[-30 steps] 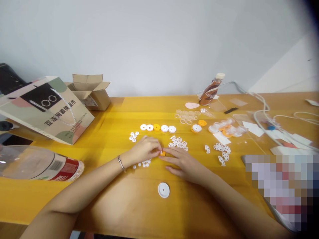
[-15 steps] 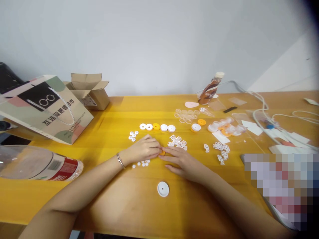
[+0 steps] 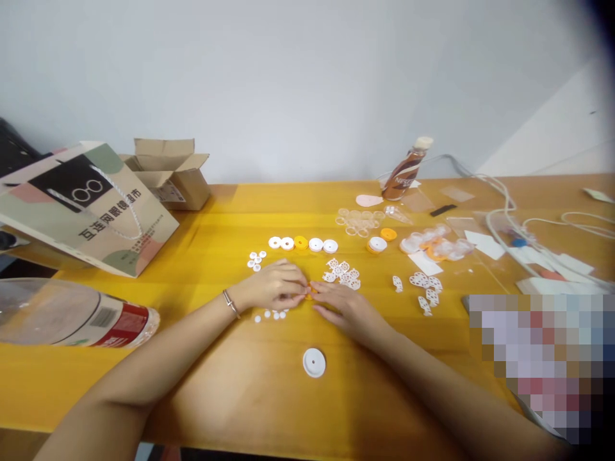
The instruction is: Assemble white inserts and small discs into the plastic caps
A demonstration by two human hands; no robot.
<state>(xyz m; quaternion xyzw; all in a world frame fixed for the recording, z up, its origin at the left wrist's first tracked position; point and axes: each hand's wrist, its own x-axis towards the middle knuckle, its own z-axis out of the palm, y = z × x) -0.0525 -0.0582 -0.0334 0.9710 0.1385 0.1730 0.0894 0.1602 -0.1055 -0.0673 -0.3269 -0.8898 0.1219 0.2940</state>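
Observation:
Mid-table, a small orange disc (image 3: 310,294) is mostly covered by fingers. My left hand (image 3: 281,286) pinches it from the left with bent fingers. From the other side, the fingertips of my right hand (image 3: 344,310) press on it, the thumb lower and a little apart. Small white round pieces (image 3: 271,315) lie just below my left hand, and more white buttons (image 3: 256,260) sit above the wrist. Beyond the hands runs a row of white and yellow discs (image 3: 301,242). White openwork pieces (image 3: 342,274) are heaped above my right hand. Nearer me rests a larger white disc (image 3: 314,363).
Clear rings (image 3: 358,221), a white disc stack (image 3: 377,244) and bagged parts (image 3: 435,243) are farther right. A brown drink bottle (image 3: 406,171) stands behind. At left are a paper bag (image 3: 110,224), an open carton (image 3: 192,186) and a large plastic bottle (image 3: 96,314) on its side.
Both hands stay together at the orange disc. My fingers have shifted slightly on it, and more orange shows between the fingertips. Other things lie as before.

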